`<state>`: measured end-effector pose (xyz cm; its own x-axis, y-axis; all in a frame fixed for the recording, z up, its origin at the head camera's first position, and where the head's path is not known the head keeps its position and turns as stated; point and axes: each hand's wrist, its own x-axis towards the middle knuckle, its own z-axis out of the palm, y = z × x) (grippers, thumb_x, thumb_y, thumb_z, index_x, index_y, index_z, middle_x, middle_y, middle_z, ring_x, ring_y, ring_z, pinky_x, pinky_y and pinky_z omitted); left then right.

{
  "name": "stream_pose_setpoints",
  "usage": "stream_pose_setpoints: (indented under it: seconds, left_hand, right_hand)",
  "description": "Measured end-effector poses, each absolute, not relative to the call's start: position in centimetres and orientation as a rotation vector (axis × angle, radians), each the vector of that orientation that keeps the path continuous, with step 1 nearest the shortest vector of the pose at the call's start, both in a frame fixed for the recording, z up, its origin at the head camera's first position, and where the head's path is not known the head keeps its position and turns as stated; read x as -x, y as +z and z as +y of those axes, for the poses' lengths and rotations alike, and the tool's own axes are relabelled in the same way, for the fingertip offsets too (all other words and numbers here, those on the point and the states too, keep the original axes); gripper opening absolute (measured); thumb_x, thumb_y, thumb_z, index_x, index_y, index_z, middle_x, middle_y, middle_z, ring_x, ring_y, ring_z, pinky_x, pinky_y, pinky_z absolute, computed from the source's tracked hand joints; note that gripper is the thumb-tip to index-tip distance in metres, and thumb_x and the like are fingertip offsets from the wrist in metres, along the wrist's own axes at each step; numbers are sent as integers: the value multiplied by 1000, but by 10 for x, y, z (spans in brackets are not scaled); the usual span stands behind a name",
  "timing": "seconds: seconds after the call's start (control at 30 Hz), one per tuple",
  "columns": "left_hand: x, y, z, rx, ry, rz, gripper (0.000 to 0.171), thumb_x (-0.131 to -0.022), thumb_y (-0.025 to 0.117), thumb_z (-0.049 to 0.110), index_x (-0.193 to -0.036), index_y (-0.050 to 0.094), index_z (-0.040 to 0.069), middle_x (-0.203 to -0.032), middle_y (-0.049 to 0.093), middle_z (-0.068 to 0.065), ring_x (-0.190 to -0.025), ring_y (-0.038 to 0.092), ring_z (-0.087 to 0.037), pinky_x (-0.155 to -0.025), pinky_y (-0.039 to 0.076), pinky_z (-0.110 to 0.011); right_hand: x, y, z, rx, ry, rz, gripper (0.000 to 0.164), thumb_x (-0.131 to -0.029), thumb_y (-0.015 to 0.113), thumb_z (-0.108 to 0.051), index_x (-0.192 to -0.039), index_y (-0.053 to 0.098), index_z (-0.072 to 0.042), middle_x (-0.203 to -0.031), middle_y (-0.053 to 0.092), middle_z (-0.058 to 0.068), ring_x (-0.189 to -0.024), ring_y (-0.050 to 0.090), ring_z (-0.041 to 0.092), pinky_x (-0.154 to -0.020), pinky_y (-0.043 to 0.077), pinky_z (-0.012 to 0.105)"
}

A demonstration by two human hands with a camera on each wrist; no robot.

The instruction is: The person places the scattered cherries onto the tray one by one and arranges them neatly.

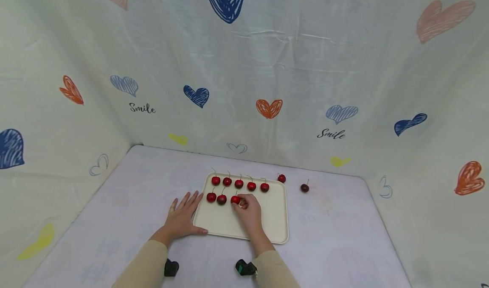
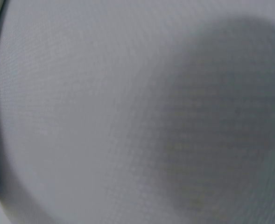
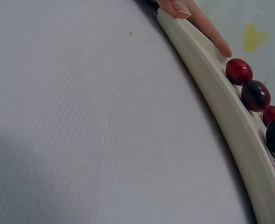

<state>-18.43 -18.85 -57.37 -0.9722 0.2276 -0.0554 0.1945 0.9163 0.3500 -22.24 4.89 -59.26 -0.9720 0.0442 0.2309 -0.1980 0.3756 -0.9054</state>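
Note:
A cream tray (image 1: 267,228) carries a back row of several red cherries (image 1: 238,183) with their stems up. In front of that row sit two more, a cherry (image 1: 211,197) and a darker cherry (image 1: 221,199). My right hand (image 1: 250,216) pinches a third cherry (image 1: 235,199) between thumb and fingers, just right of those two. The right wrist view shows this pinched cherry (image 3: 274,136) at its right edge, partly covered by fingertips. My left hand (image 1: 181,220) lies with spread, straight fingers along the tray's left edge, its thumb at the front left corner.
Behind the tray's back right corner lies a loose cherry (image 1: 281,178), with a darker cherry (image 1: 304,188) farther right. A pale cloth covers the table (image 1: 336,237). A white curtain (image 1: 290,71) printed with hearts hangs around it. The left wrist view holds mostly cloth and shadow.

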Motion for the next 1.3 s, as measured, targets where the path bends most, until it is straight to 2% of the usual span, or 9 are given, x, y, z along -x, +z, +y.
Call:
stream_pose_setpoints:
  seconds: [0.6,0.97,1.3]
  left_hand:
    - [182,-572,-187,-332,546,2980,124,-59,78,72,-153,30,6,-157,26,-18,-145,14,-41,-110,4,-67]
    - [183,-576,-188,-346,550,2998,124,-59,78,71,-153,30,5,-157,25,-18,-144,15,-41,-109,5,-68]
    - [181,-577,-189,-374,565,3014,124,-59,78,71,-152,30,4,-157,26,-19,-144,16,-42,-109,6,-67]
  right_hand:
    - [221,-591,51,-145,1667,-2381,21,-77,82,-5,-95,72,-3,-79,57,3,-69,55,11,-62,47,16]
    - [220,-590,51,-131,1690,-2387,23,-77,81,-4,-99,73,-3,-81,58,4,-69,56,11,-63,48,16]
    - [215,-576,87,-4,1751,-2310,25,-81,78,-6,-105,72,-2,-100,66,10,-76,61,13,-69,51,22]
